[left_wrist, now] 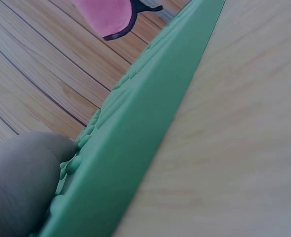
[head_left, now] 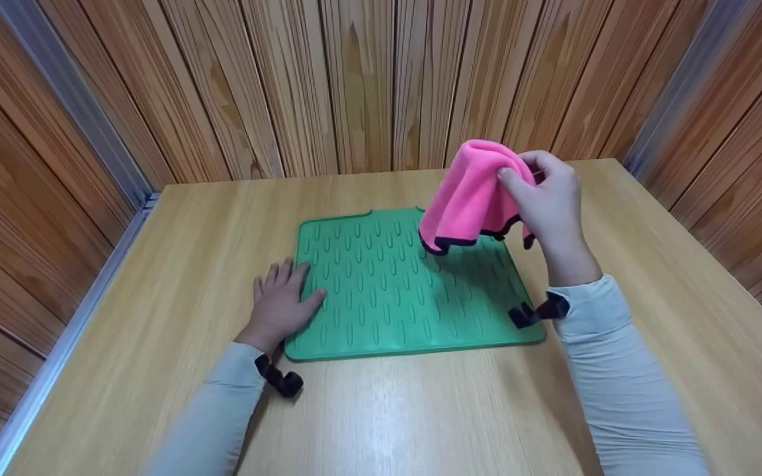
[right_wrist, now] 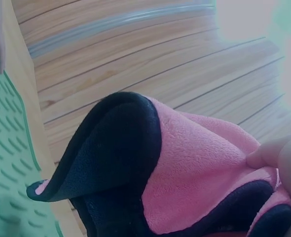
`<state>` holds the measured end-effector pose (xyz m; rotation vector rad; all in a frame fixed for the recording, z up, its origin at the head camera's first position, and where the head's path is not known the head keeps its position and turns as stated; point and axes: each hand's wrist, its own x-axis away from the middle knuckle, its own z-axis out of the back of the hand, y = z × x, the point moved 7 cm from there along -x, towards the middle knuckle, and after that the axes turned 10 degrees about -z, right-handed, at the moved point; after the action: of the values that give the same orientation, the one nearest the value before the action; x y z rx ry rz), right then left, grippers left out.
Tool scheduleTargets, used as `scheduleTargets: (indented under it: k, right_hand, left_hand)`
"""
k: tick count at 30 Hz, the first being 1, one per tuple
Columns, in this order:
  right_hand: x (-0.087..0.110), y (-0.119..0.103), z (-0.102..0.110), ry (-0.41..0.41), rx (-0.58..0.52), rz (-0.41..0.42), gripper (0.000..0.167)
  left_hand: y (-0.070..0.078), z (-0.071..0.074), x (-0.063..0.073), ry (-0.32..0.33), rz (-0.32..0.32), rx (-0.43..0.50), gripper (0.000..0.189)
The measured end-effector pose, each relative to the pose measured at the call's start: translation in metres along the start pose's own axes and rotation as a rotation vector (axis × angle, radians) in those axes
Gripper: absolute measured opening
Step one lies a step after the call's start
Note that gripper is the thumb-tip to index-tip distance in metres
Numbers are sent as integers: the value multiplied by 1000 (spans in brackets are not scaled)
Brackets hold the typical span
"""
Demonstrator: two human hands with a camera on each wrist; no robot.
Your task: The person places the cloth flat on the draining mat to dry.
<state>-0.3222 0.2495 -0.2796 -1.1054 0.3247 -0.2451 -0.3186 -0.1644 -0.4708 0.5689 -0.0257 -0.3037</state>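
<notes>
A pink cloth [head_left: 470, 192] with a dark edge hangs above the mat's far right part, bunched at its top. My right hand [head_left: 550, 195] pinches it between thumb and fingers. In the right wrist view the cloth [right_wrist: 200, 168] shows a dark underside. The green mat [head_left: 368, 291], covered in raised oval bumps, lies flat on the table. On its left edge rests my left hand [head_left: 282, 304], fingers spread and straight. The left wrist view shows the mat's side [left_wrist: 140, 123] close up, with part of the left hand [left_wrist: 24, 177] at the lower left.
The wooden table [head_left: 381, 410] reaches out around the mat. Wood-panelled walls [head_left: 354, 86] stand behind it and on both sides. Black straps [head_left: 280, 377] sit at the wrists, over light sleeves [head_left: 626, 390].
</notes>
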Motion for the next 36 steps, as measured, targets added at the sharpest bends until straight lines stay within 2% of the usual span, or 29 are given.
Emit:
scheduleTargets:
  k: [5,11,18,26,31,36]
  right_hand:
    - [1,-7,-16,-8,-30,0,40]
    - [1,-15,-34,-14,-86,38,36]
    - [-1,-14,-54,4,-115,72,33]
    - [-3,6,-81,-12,-116,70,33]
    - [1,23,-92,-74,-88,23,35]
    - [5,39,-99,-163,-16,-16,35]
  left_hand:
    - [0,0,0,-1,-2,-5,77]
    - [0,-1,1,-3,2,-5,78]
    - [0,-1,0,9,-5,-6,79]
    - [1,0,0,13,-5,1,77]
    - [0,-1,-1,3,3,4,78]
    - [0,-1,0,-2,5,1,78]
